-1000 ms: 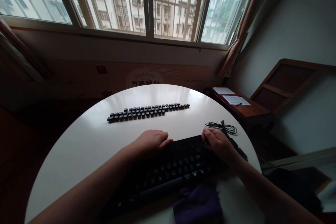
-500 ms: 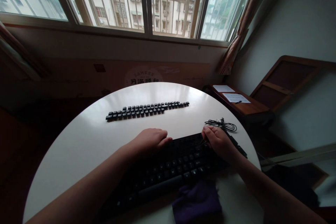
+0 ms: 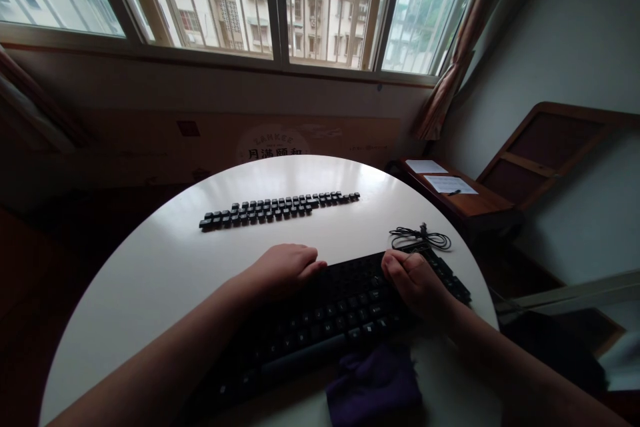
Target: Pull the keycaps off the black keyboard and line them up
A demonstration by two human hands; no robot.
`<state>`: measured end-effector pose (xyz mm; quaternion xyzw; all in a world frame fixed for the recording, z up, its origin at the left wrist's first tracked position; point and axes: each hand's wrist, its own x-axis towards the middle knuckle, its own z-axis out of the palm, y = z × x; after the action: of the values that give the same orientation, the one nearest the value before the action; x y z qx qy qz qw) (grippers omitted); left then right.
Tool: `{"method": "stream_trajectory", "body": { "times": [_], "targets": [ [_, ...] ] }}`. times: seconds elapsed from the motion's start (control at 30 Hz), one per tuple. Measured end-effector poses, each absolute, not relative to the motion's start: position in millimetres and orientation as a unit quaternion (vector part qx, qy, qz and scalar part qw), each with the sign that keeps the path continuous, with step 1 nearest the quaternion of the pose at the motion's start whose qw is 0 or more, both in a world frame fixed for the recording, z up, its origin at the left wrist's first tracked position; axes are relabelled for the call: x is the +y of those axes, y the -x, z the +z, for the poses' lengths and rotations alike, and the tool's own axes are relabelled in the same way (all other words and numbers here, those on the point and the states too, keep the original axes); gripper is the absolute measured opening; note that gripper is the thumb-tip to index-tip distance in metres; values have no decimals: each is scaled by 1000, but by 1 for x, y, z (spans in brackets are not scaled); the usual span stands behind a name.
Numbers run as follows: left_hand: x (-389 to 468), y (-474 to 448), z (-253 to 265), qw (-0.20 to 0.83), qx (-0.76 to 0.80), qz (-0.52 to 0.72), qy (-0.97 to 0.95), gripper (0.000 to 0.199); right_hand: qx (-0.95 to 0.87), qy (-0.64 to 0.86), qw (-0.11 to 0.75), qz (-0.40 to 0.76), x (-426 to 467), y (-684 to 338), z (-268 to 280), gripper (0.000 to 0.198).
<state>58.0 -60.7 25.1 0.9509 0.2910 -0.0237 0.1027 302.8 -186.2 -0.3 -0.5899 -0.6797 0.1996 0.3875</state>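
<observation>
A black keyboard (image 3: pixel 320 330) lies at a slant on the white round table (image 3: pixel 165 240); its upper rows are bare of keycaps. My left hand (image 3: pixel 287 271) is closed over the keyboard's back edge, left of the middle. Over the right part of the keyboard, my right hand (image 3: pixel 413 278) is closed in a fist around what looks like a wire keycap puller, mostly hidden by the fingers. Beyond the keyboard, loose black keycaps (image 3: pixel 270 210) stand in slanting rows. A purple cloth (image 3: pixel 375 387) lies at the keyboard's near edge.
The coiled black cable (image 3: pixel 420 237) sits behind the keyboard's right end. Off the table to the right stands a wooden chair (image 3: pixel 530 160), near a low wooden surface with sheets of paper (image 3: pixel 450 185) and a pen. A barred window (image 3: pixel 280 7) spans the back wall.
My right hand has turned and come slightly nearer to me, and the puller's thin wires no longer show below the fingers. The left hand keeps its place on the keyboard.
</observation>
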Motion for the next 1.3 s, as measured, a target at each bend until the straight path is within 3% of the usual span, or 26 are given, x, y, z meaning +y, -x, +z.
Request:
{"method": "stream_trajectory", "body": {
  "times": [0.1, 0.57, 0.73, 0.87, 1.1, 1.3],
  "targets": [
    [-61, -58, 27, 105, 294, -28, -950, 42, -688, 588, 380, 191, -187, -302, 0, 36],
    [-60, -59, 24, 99, 294, -27, -950, 42, -507, 567, 547, 349, -179, -313, -10, 39],
    [-60, -58, 23, 96, 288, -16, -953, 41, -505, 558, 555, 354, -178, -312, -10, 37],
    [-64, -57, 26, 80, 281, 33, -956, 37, -567, 538, 526, 337, -181, -305, 4, 36],
    [-81, -56, 39, 53, 234, 131, -962, 28, -759, 496, 344, 242, -174, -268, 63, 24],
    [-82, -56, 43, 21, 261, 139, -955, 20, -776, 497, 334, 199, -158, -243, 75, 22]
  ]
}}
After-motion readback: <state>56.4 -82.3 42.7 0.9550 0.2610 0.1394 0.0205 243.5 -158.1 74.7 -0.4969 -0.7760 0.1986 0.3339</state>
